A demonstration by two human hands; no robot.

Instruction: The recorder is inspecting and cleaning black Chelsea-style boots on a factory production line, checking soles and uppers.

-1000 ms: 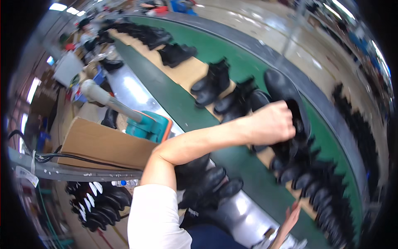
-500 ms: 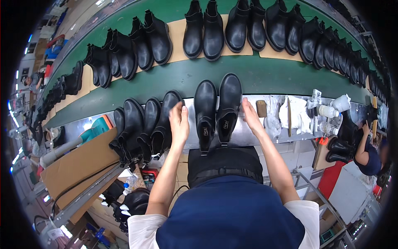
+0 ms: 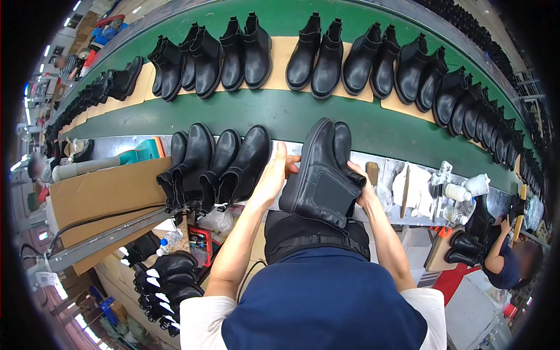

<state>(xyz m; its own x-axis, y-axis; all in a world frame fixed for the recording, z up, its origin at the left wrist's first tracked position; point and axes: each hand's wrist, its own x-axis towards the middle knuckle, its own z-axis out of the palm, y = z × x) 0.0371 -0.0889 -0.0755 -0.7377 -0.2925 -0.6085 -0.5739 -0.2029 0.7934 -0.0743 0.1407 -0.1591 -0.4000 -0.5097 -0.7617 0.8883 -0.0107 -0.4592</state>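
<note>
In front of me a black ankle boot [image 3: 333, 195] is tipped on its side, its sole facing left and its elastic side panel turned up. Its mate [image 3: 343, 142] is partly hidden behind it. My right hand [image 3: 365, 188] is closed on the tipped boot near its ankle opening; part of the fingers is hidden. To the left of the sole, my left hand [image 3: 276, 178] has its fingers apart and holds nothing. Close to that hand, several more black boots [image 3: 252, 151] stand on the metal bench edge.
A long row of black boots [image 3: 326, 67] stands on cardboard along the green table [image 3: 233, 109]. On the right lie a brown block [image 3: 372, 172], white cloth [image 3: 413, 185] and plastic bottles [image 3: 457, 192]. A cardboard sheet [image 3: 111, 201] leans at left; another person [image 3: 506, 256] works at far right.
Both boots stood upright between my open hands before. Now one is tilted onto its side, with my right hand closed on it. My left hand has moved nearer the sole. The view has shifted.
</note>
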